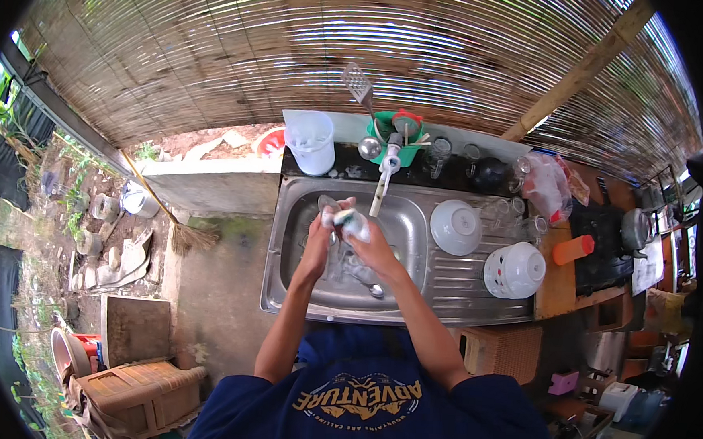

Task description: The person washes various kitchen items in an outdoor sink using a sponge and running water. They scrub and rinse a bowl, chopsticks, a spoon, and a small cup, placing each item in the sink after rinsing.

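Note:
Over the stainless steel sink basin (408, 223), my two hands are close together. My left hand (319, 241) grips a metal spoon (328, 203), its rounded end showing past the fingers. A foamy sponge (345, 218) is in my right hand (374, 248), pressed close to the spoon. White suds cover parts of both hands and hide some of the grip. Below them, another metal spoon (376, 290) lies on the basin floor among soapy cutlery that is hard to make out. The faucet (382, 185) reaches over the basin just beyond my right hand.
Upturned white bowls (456, 228) and a stack of bowls (514, 270) stand on the ribbed drainboard (456, 286). Glass mugs (500, 210) are behind them. A white bucket (311, 144) and a green utensil container (401, 153) line the back ledge. An orange tumbler (573, 250) lies to the right.

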`<action>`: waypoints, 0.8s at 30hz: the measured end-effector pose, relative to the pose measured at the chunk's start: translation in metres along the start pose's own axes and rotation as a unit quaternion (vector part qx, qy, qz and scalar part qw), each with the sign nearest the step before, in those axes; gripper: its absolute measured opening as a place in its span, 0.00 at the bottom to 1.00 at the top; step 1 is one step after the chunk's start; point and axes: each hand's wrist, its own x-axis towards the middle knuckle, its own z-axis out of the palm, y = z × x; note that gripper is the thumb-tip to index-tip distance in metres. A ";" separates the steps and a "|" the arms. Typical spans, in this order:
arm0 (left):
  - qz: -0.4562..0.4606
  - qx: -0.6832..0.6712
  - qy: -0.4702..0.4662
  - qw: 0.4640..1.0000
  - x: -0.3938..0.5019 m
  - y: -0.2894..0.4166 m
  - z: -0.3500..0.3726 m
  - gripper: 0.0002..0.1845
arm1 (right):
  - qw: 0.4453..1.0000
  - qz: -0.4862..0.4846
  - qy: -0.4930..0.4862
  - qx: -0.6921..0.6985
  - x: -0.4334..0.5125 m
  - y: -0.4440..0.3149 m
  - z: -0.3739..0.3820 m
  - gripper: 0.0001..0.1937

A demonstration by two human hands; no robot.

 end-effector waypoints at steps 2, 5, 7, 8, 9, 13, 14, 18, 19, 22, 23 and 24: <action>-0.092 -0.004 0.047 0.995 -0.001 -0.003 0.000 0.23 | 0.997 -0.055 0.009 -0.044 0.003 0.006 0.003 0.13; -0.042 -0.039 0.032 0.998 0.003 -0.010 -0.003 0.25 | 0.993 0.015 0.011 -0.113 -0.003 0.015 -0.002 0.14; -0.040 -0.063 0.097 0.993 0.003 -0.015 -0.005 0.21 | 0.991 0.103 -0.051 -0.074 -0.012 0.020 -0.022 0.15; -0.047 -0.077 0.129 0.987 0.005 -0.018 -0.007 0.20 | 0.985 0.129 -0.108 -0.045 -0.016 0.024 -0.033 0.17; -0.013 -0.113 0.177 0.978 0.009 -0.020 -0.008 0.19 | 0.984 0.097 -0.077 -0.128 -0.021 0.030 -0.043 0.16; 0.061 -0.156 0.299 0.939 0.028 -0.026 -0.031 0.14 | 0.929 -0.077 0.049 -0.358 -0.036 0.061 -0.095 0.16; 0.071 -0.155 0.247 0.954 0.030 -0.028 -0.040 0.12 | 0.932 -0.013 0.081 -0.353 -0.045 0.065 -0.113 0.17; 0.053 0.251 0.070 0.964 0.017 -0.092 -0.050 0.10 | 0.931 0.000 0.220 -0.290 -0.075 0.077 -0.161 0.18; 0.046 0.371 -0.008 0.927 0.007 -0.113 -0.053 0.10 | 0.924 -0.003 0.245 -0.293 -0.082 0.079 -0.167 0.19; -0.054 0.550 -0.180 0.814 -0.019 -0.178 -0.054 0.15 | 0.928 -0.018 0.294 -0.229 -0.101 0.079 -0.178 0.23; -0.093 0.539 -0.181 0.817 -0.024 -0.198 -0.053 0.13 | 0.922 0.006 0.304 -0.240 -0.106 0.080 -0.178 0.23; -0.042 0.568 -0.200 0.798 -0.028 -0.213 -0.054 0.12 | 0.923 0.005 0.305 -0.233 -0.111 0.080 -0.177 0.23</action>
